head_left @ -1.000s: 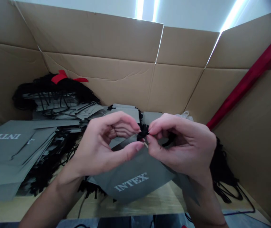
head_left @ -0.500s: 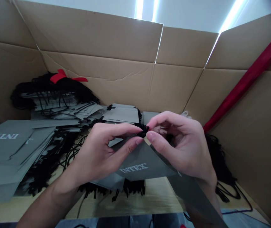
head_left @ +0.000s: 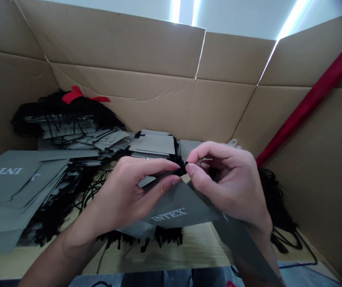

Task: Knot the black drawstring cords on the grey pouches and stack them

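Between my two hands, a grey printed sheet [head_left: 185,201] reading INTEX hangs at a tilt, its lower right part stretching down past my right wrist. At its top edge sits a small bunch of black cord [head_left: 182,169]. My left hand [head_left: 131,191] pinches the cord and sheet edge between thumb and forefinger. My right hand [head_left: 233,183] is closed, thumb and fingertip pressed on the cord's short end; its other fingers curl behind and are partly hidden. Whether the cord is knotted there cannot be made out.
Grey INTEX sheets with black cord ends [head_left: 0,191] are piled at the left. Behind them lies a black cord bundle [head_left: 48,103] with a red ribbon [head_left: 73,95]. A grey stack [head_left: 153,144] stands mid-table; more black cords [head_left: 274,199] lie right. Cardboard walls [head_left: 123,48] enclose the table.
My right fingertips have closed tighter over the cord's end, so less of it sticks out. Both hands stay in nearly the same place; the sheet hardly shifts.
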`<state>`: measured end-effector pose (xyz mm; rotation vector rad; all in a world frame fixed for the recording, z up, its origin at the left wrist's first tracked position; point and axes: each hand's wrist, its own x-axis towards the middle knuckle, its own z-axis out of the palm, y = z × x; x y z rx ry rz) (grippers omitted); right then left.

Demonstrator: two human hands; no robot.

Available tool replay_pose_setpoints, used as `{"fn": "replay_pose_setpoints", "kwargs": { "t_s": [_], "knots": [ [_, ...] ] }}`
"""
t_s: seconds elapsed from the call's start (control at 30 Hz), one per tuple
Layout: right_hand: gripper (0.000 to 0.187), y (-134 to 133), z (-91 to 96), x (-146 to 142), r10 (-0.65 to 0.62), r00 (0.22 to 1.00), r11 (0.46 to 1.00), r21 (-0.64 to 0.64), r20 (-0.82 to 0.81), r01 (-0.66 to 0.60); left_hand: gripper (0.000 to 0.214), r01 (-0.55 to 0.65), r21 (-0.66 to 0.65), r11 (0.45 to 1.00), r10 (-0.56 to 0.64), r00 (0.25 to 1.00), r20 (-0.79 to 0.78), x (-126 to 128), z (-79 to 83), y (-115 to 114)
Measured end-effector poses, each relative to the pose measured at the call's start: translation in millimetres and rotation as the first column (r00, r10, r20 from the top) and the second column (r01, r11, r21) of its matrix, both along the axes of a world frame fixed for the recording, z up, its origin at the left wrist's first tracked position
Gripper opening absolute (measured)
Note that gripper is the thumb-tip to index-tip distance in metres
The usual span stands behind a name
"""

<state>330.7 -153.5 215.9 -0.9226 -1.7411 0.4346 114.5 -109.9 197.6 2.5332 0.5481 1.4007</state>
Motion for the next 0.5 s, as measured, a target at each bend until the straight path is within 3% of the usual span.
{"fn": "replay_pose_setpoints", "kwargs": {
  "t_s": [0.1, 0.23, 0.4, 0.5],
  "knots": [
    [0.013, -0.3, 0.7, 4.3, 0.056, 0.998, 0.998, 0.001, 0.036, -0.057, 0.010, 0.011, 0.005, 1.000, -0.011, 1.000, 0.000, 0.0, -0.1, 1.0],
    [0.039, 2.6, 0.6, 11.6, 0.185, 0.976, 0.982, 0.000, 0.118, -0.186, 0.012, 0.048, -0.014, 0.999, -0.048, 0.998, 0.027, 1.0, 1.7, 1.3],
    [0.016, 6.9, -0.7, 15.2, 0.233, 0.959, 0.972, -0.002, 0.159, -0.236, 0.016, 0.109, -0.205, 0.973, -0.114, 0.993, -0.012, 0.8, 6.7, 1.6],
    [0.012, 7.6, -1.6, 16.9, 0.219, 0.961, 0.975, -0.002, 0.167, -0.222, 0.020, 0.139, -0.335, 0.932, -0.166, 0.985, -0.052, -1.7, 9.0, 1.5]
  ]
}}
